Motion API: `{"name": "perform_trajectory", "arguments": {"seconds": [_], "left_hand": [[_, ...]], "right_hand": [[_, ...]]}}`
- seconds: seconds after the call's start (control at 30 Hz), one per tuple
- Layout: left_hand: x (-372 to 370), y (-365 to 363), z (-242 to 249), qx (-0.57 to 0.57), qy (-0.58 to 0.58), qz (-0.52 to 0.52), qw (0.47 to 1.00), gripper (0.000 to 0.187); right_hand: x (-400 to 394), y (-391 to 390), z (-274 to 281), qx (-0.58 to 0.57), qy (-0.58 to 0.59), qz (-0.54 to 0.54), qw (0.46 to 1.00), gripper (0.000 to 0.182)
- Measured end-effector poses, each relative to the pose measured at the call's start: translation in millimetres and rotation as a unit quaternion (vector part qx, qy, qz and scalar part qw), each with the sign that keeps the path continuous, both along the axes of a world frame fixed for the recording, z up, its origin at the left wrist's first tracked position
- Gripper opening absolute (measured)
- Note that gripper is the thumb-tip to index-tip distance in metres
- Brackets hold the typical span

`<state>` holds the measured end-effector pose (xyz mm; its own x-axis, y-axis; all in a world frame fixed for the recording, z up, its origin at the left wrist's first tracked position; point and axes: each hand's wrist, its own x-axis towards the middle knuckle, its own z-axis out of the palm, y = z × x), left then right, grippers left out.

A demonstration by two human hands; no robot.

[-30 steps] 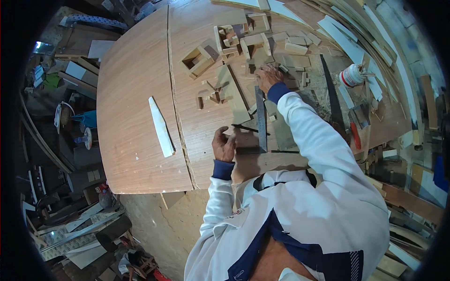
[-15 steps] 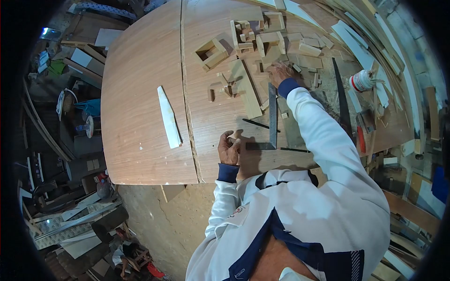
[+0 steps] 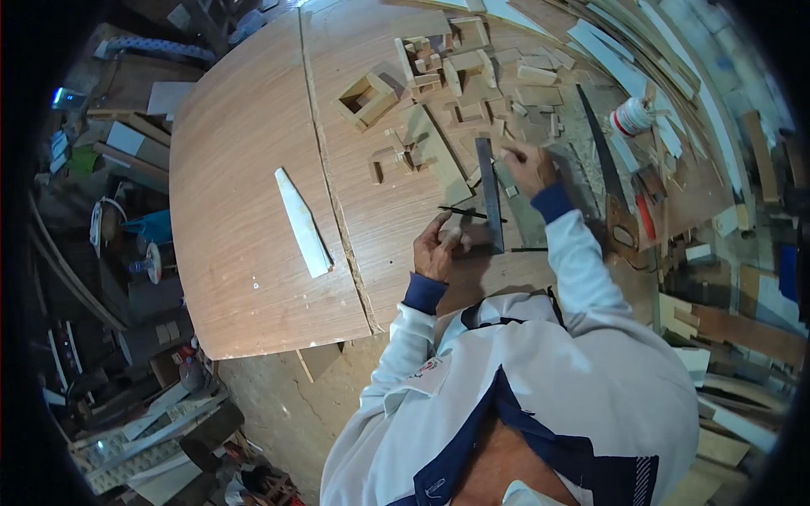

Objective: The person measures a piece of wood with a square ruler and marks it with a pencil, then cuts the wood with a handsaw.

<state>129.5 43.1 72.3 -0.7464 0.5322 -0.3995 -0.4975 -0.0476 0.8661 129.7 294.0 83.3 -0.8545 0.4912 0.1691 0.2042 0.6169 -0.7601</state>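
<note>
My left hand (image 3: pixel 434 250) is low over the table, thumb and fingers apart, its fingertips beside a thin black pencil-like stick (image 3: pixel 462 211). Just right of it lies a metal try square (image 3: pixel 488 190), its blade pointing away from me and its lower end partly hidden. My right hand (image 3: pixel 531 171) is above a flat grey-brown strip (image 3: pixel 525 215), fingers curled together at the tips; what they hold, if anything, is too small to make out. Beyond the left hand lie a flat wooden board (image 3: pixel 434 152) and small wooden pieces (image 3: pixel 400 152).
Small open wooden boxes (image 3: pixel 368 99) stand farther back. A handsaw (image 3: pixel 622 223), a red-handled tool (image 3: pixel 645 218) and a white container (image 3: pixel 630 116) are at the right. A pale tapered strip (image 3: pixel 302 223) lies left of the table's seam (image 3: pixel 325 173). Long offcuts line the right edge.
My right hand has drawn back toward me from among the small wooden pieces. The left hand has moved right and forward to the black stick, its fingers opening out. The view has shifted slightly.
</note>
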Motion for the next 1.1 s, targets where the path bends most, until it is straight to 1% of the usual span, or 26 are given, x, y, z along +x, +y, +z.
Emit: {"name": "perform_trajectory", "arguments": {"seconds": [0.07,0.1,0.13,0.17,0.2,0.27,0.3,0.33,0.4,0.47,0.53,0.6,0.67,0.7,0.73,0.77,0.8,0.83,0.87,0.9,0.93,0.97,1.0,1.03,1.07,1.1], "left_hand": [[-2.0,14.7,-0.2,0.045,0.058,-0.003,0.997,0.047],[-6.2,19.2,-2.0,0.006,0.077,-0.053,0.996,0.047],[-5.2,26.6,-4.1,0.009,0.071,-0.065,0.995,0.047],[-3.4,35.1,7.0,0.052,0.04,-0.05,0.997,0.048],[-1.3,41.7,14.1,0.095,0.01,-0.036,0.995,0.049],[5.6,51.1,21.9,0.103,0.004,-0.073,0.992,0.051],[9.7,57.6,33.2,0.09,-0.011,-0.073,0.993,0.051],[13.8,64.2,40.9,0.078,-0.026,-0.072,0.994,0.051],[26.1,73.9,47.5,0.062,-0.006,-0.105,0.993,0.053],[40.6,83.7,56.7,0.093,0.081,-0.124,0.985,0.058],[52.4,93.5,57.3,0.112,0.056,-0.175,0.977,0.059],[70.6,106.1,56.4,0.147,0.227,-0.17,0.948,0.06],[80.4,115.8,59.0,0.13,0.217,-0.2,0.947,0.065],[87.6,120.5,60.3,0.124,0.34,-0.2,0.911,0.067],[93.8,127.2,61.4,0.116,0.458,-0.194,0.86,0.069],[98.2,136.2,62.9,0.117,0.46,-0.195,0.858,0.069],[101.5,147.1,64.4,0.133,0.352,-0.195,0.906,0.067],[105.2,158.5,64.9,0.146,0.24,-0.191,0.941,0.065],[109.1,168.5,64.2,0.145,0.243,-0.189,0.94,0.065],[112.6,178.1,63.0,0.145,0.214,-0.192,0.947,0.062],[116.1,188.6,61.7,0.145,0.184,-0.195,0.952,0.06],[118.6,200.2,57.4,0.145,0.188,-0.194,0.952,0.06],[119.4,211.8,51.3,0.18,0.152,-0.206,0.95,0.057],[120.3,223.2,46.5,0.215,0.115,-0.217,0.945,0.054],[119.4,234.0,47.1,0.214,0.121,-0.213,0.946,0.054],[116.6,243.8,48.5,0.175,0.124,-0.242,0.946,0.051]], "right_hand": [[32.3,-20.8,17.8,-0.125,-0.097,0.024,0.987,0.026],[43.9,-28.4,12.9,-0.123,-0.1,0.013,0.987,0.026],[56.0,-37.6,0.6,-0.233,-0.063,-0.022,0.97,0.027],[68.1,-48.0,-6.0,-0.34,-0.021,-0.059,0.938,0.029],[76.9,-57.0,-1.4,-0.341,-0.017,-0.077,0.937,0.029],[90.2,-69.5,15.2,-0.534,0.031,-0.16,0.83,0.029],[93.6,-76.2,29.5,-0.565,0.044,-0.186,0.803,0.026],[96.1,-80.5,31.3,-0.561,0.054,-0.201,0.801,0.026],[101.2,-85.5,33.8,-0.635,0.168,-0.151,0.739,0.025],[103.1,-88.9,30.4,-0.624,0.186,-0.181,0.737,0.028],[103.2,-81.7,17.3,-0.611,0.241,-0.227,0.719,0.032],[110.7,-64.7,18.4,-0.63,0.25,-0.223,0.701,0.034],[117.9,-45.9,25.3,-0.616,0.229,-0.184,0.731,0.035],[119.2,-39.2,34.8,-0.551,0.195,-0.232,0.777,0.036],[124.6,-28.7,35.4,-0.549,0.2,-0.233,0.777,0.036],[130.0,-16.0,35.2,-0.589,0.172,-0.208,0.762,0.037],[133.7,-2.9,34.8,-0.627,0.143,-0.18,0.744,0.039],[136.0,11.3,32.8,-0.626,0.146,-0.177,0.745,0.039],[138.3,25.2,30.0,-0.649,0.152,-0.168,0.726,0.04],[142.0,36.6,26.2,-0.672,0.158,-0.159,0.706,0.042],[146.7,46.8,22.1,-0.673,0.159,-0.155,0.705,0.042],[150.8,58.1,20.3,-0.668,0.175,-0.153,0.707,0.043],[155.5,70.7,19.1,-0.662,0.19,-0.151,0.709,0.045],[163.3,88.1,17.6,-0.624,0.173,-0.135,0.75,0.042],[170.4,106.9,11.6,-0.625,0.173,-0.129,0.751,0.042],[176.8,125.0,4.4,-0.563,0.151,-0.19,0.79,0.042]]}}
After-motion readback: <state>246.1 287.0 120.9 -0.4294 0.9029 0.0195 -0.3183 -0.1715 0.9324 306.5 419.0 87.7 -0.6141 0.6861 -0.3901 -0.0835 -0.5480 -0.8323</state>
